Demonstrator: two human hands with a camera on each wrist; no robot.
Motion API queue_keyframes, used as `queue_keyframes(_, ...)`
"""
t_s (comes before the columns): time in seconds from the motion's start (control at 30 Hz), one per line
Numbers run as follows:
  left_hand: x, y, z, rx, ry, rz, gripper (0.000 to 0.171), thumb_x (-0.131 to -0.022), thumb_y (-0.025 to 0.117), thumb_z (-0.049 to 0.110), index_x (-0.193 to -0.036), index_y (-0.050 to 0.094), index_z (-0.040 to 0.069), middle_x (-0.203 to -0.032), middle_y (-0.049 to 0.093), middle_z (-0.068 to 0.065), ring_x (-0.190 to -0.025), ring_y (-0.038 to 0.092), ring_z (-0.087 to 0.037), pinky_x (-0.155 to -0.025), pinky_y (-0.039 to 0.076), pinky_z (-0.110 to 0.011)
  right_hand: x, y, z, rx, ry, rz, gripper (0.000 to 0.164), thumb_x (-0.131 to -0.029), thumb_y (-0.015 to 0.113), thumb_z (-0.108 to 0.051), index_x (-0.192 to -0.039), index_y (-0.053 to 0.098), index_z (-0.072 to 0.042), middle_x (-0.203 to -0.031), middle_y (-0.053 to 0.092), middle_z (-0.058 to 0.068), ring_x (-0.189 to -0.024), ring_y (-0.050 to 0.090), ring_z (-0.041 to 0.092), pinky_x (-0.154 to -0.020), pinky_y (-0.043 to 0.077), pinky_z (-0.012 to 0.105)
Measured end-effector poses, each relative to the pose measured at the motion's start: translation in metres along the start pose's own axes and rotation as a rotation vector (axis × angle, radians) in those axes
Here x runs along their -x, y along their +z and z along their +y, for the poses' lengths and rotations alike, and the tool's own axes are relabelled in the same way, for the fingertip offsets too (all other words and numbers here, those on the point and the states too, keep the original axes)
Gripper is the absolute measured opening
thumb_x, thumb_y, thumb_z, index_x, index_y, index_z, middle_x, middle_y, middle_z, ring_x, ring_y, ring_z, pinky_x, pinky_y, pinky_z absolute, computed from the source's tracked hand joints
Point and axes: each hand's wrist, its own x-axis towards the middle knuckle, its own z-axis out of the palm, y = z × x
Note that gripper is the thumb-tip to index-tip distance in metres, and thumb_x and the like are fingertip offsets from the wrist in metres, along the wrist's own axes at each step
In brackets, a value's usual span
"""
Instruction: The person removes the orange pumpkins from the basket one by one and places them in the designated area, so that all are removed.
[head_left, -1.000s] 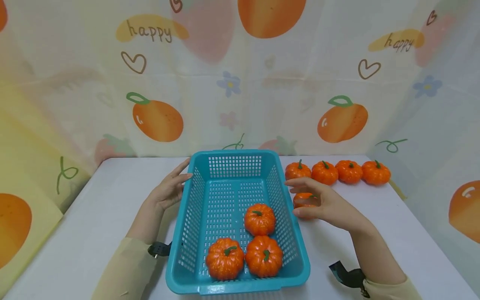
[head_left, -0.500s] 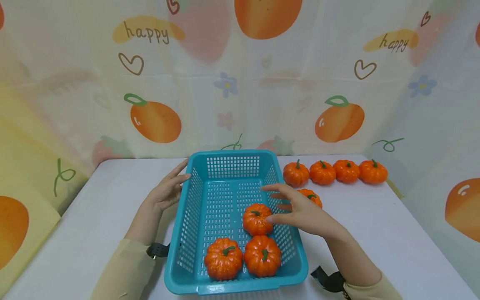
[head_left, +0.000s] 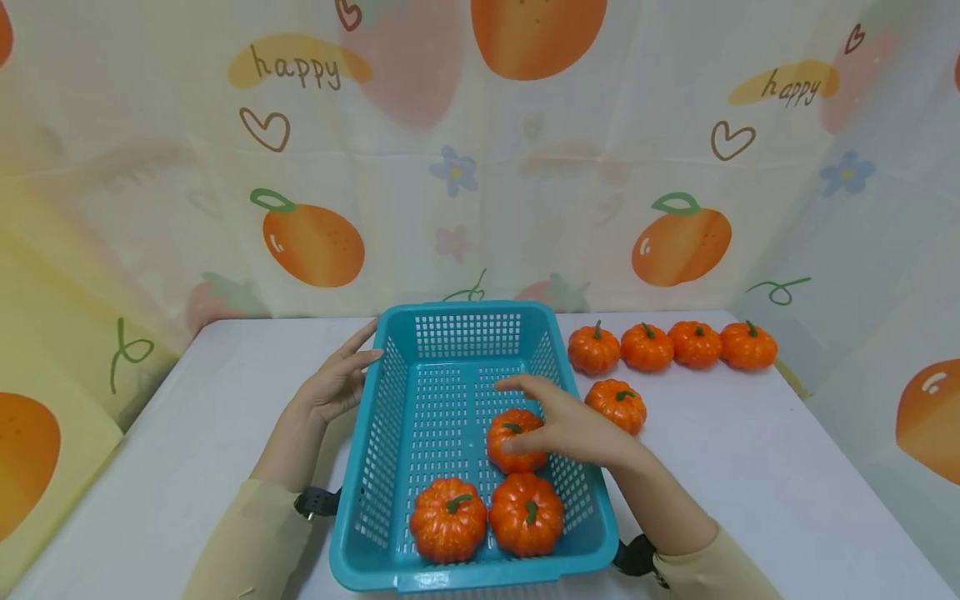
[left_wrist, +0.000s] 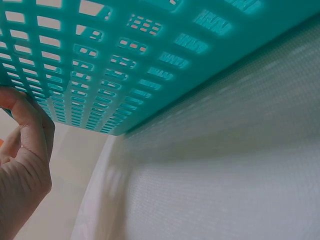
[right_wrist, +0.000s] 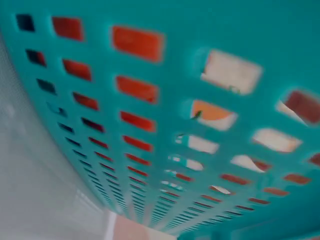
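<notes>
A teal plastic basket with slotted walls stands on the white table in the head view. Three small orange toy pumpkins with green stems lie in its near half: a left one, a right one and an upper one. My right hand reaches in over the right wall, thumb and fingers spread around the upper pumpkin and partly covering it. Against the basket's left side, my left hand rests its fingertips at the rim. The left wrist view shows that hand beside the slotted wall.
Another pumpkin sits just outside the basket's right wall. Behind it, several more pumpkins form a row along the table's back edge. A fruit-printed cloth hangs behind the table. The right wrist view is mostly basket wall.
My right hand has moved left from outside the right wall, beside the loose pumpkin, to over the upper pumpkin inside the basket. My left hand and the basket have stayed put.
</notes>
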Motion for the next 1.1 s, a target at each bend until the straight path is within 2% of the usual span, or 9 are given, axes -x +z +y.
queue_keyframes(0.17, 0.000, 0.002, 0.002, 0.019, -0.001, -0.009, 0.064, -0.104, 0.047, 0.012, -0.159, 0.018, 0.029, -0.114, 0.065, 0.000, -0.083, 0.070, -0.010, -0.071, 0.063, -0.027, -0.012, 0.000, 0.006, -0.021, 0.068, -0.032, 0.064, -0.082, 0.077, -0.021, -0.140, 0.051, -0.023, -0.153, 0.043, 0.009, -0.144, 0.033, 0.042, -0.108, 0.038, 0.071)
queue_keyframes(0.27, 0.000, 0.003, 0.003, 0.025, -0.003, -0.008, 0.065, -0.104, 0.048, 0.012, -0.159, 0.018, 0.029, -0.114, 0.065, -0.001, -0.083, 0.070, -0.010, -0.071, 0.063, -0.027, -0.018, 0.001, 0.006, 0.007, 0.095, -0.045, 0.065, -0.080, 0.080, -0.020, -0.139, 0.052, -0.022, -0.152, 0.044, 0.009, -0.143, 0.036, 0.039, -0.110, 0.038, 0.069)
queue_keyframes(0.4, 0.001, 0.005, 0.004, 0.024, -0.006, -0.004, 0.065, -0.103, 0.048, 0.012, -0.159, 0.018, 0.028, -0.114, 0.065, -0.001, -0.084, 0.070, -0.011, -0.071, 0.063, -0.027, -0.024, 0.008, 0.006, 0.155, 0.100, -0.056, 0.067, -0.079, 0.081, -0.018, -0.140, 0.053, -0.016, -0.150, 0.047, 0.011, -0.138, 0.042, 0.035, -0.111, 0.040, 0.065)
queue_keyframes(0.53, 0.001, 0.006, 0.003, 0.028, -0.009, -0.006, 0.065, -0.103, 0.048, 0.011, -0.159, 0.019, 0.028, -0.113, 0.066, -0.001, -0.083, 0.070, -0.011, -0.071, 0.063, -0.027, -0.026, 0.016, 0.005, 0.325, 0.138, -0.074, 0.069, -0.078, 0.081, -0.019, -0.140, 0.053, -0.012, -0.144, 0.051, 0.013, -0.128, 0.047, 0.034, -0.106, 0.046, 0.062)
queue_keyframes(0.7, 0.001, 0.006, 0.003, 0.031, -0.006, -0.007, 0.064, -0.104, 0.048, 0.012, -0.158, 0.019, 0.028, -0.112, 0.065, 0.000, -0.083, 0.070, -0.010, -0.071, 0.063, -0.027, -0.023, 0.020, 0.001, 0.355, 0.166, -0.093, 0.071, -0.078, 0.082, -0.017, -0.141, 0.051, -0.011, -0.137, 0.058, 0.012, -0.119, 0.053, 0.030, -0.104, 0.049, 0.058)
queue_keyframes(0.87, 0.001, 0.005, 0.002, 0.023, 0.000, -0.009, 0.063, -0.104, 0.048, 0.013, -0.158, 0.020, 0.028, -0.114, 0.065, 0.000, -0.083, 0.070, -0.011, -0.072, 0.063, -0.028, -0.022, 0.020, 0.000, 0.346, 0.157, -0.089, 0.071, -0.077, 0.082, -0.013, -0.141, 0.051, -0.012, -0.135, 0.059, 0.012, -0.114, 0.055, 0.028, -0.100, 0.053, 0.056)
queue_keyframes(1.1, 0.000, 0.002, 0.001, 0.006, -0.002, -0.001, 0.064, -0.104, 0.048, 0.013, -0.159, 0.019, 0.029, -0.116, 0.064, 0.001, -0.085, 0.070, -0.010, -0.072, 0.063, -0.028, -0.025, 0.019, 0.004, 0.336, 0.019, 0.031, 0.054, -0.077, 0.081, -0.008, -0.128, 0.062, -0.013, -0.123, 0.061, 0.012, -0.109, 0.057, 0.027, -0.090, 0.057, 0.046)
